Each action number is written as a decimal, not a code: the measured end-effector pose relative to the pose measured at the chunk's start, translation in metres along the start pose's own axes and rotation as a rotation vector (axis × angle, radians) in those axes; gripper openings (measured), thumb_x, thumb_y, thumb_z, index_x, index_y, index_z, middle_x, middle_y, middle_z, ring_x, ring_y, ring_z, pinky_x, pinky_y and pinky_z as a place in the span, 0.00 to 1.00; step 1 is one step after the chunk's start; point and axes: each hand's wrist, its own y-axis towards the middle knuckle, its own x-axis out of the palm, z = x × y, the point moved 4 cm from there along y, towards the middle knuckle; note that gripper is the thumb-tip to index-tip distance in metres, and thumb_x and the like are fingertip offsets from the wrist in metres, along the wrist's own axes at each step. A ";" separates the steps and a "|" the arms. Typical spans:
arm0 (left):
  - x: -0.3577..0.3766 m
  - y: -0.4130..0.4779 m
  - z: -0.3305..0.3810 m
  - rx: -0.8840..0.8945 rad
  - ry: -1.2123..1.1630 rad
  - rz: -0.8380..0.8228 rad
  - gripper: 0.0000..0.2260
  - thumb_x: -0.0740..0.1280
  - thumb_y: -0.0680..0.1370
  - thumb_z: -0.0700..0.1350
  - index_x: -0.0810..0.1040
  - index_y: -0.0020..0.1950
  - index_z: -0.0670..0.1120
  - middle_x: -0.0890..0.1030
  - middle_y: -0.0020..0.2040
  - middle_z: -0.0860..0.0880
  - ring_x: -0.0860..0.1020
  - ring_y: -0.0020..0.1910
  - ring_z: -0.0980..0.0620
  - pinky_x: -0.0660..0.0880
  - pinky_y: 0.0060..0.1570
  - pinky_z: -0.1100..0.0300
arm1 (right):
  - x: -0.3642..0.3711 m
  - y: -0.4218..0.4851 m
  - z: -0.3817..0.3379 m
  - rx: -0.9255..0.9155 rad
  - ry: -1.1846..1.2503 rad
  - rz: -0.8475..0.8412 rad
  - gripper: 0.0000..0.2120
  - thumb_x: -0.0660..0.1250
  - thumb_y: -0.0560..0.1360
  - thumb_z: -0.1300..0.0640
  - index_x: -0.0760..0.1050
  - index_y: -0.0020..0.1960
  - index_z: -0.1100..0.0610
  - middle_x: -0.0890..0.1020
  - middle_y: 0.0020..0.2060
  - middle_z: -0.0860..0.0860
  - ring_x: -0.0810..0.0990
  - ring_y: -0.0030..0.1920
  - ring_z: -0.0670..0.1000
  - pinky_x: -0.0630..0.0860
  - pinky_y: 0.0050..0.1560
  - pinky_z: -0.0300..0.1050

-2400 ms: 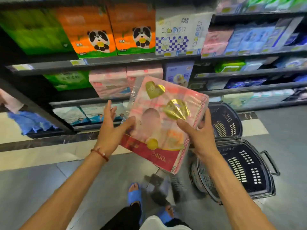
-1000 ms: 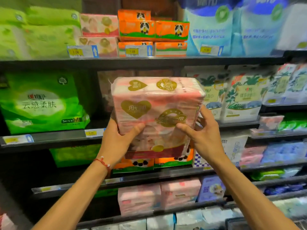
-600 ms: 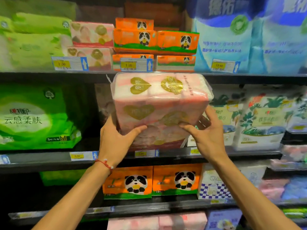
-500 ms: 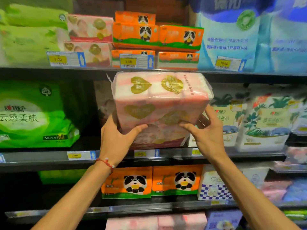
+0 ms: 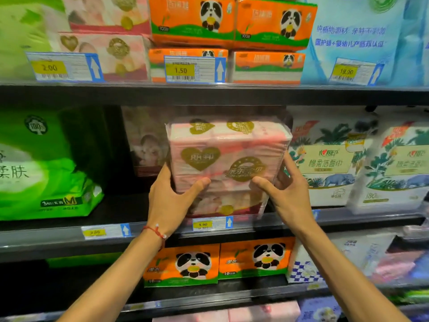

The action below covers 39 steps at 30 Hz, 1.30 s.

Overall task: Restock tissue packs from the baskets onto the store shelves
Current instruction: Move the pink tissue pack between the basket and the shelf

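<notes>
Now both hands are clamped on the pink tissue pack (image 5: 226, 163), the left hand (image 5: 170, 201) on its lower left side with the thumb across the front, the right hand (image 5: 286, 194) on the lower right, thumb forward too. It sits between the palms, its base down at the middle shelf (image 5: 58, 238), above the 9.90 price tag (image 5: 202, 224), beside the green pack (image 5: 44, 163). Half a second ago it was further out; it has gone deeper under the upper shelf.

Pink tissue pack (image 5: 228, 159) glossy plastic wrap; shelf (image 5: 58, 238) edge smooth, probably metal.
</notes>
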 end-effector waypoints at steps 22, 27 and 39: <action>0.053 0.027 -0.042 -0.226 0.094 -0.076 0.47 0.65 0.68 0.74 0.56 0.80 0.54 0.75 0.71 0.49 0.76 0.67 0.47 0.70 0.70 0.39 | 0.004 -0.011 0.045 0.110 -0.329 0.397 0.24 0.76 0.79 0.54 0.76 0.74 0.54 0.82 0.63 0.46 0.80 0.61 0.39 0.81 0.62 0.39; 0.061 0.032 -0.040 -0.248 0.091 -0.096 0.45 0.65 0.68 0.75 0.60 0.78 0.51 0.75 0.71 0.47 0.73 0.70 0.42 0.70 0.69 0.38 | 0.011 -0.029 0.053 0.082 -0.367 0.431 0.21 0.71 0.82 0.59 0.75 0.74 0.54 0.78 0.66 0.48 0.78 0.66 0.46 0.79 0.68 0.55; 0.069 0.032 -0.035 -0.316 0.037 -0.183 0.44 0.68 0.78 0.65 0.49 0.83 0.48 0.60 0.82 0.45 0.61 0.79 0.42 0.62 0.76 0.42 | 0.016 -0.035 0.047 0.123 -0.549 0.287 0.26 0.71 0.82 0.58 0.69 0.78 0.55 0.73 0.71 0.50 0.71 0.71 0.46 0.69 0.76 0.48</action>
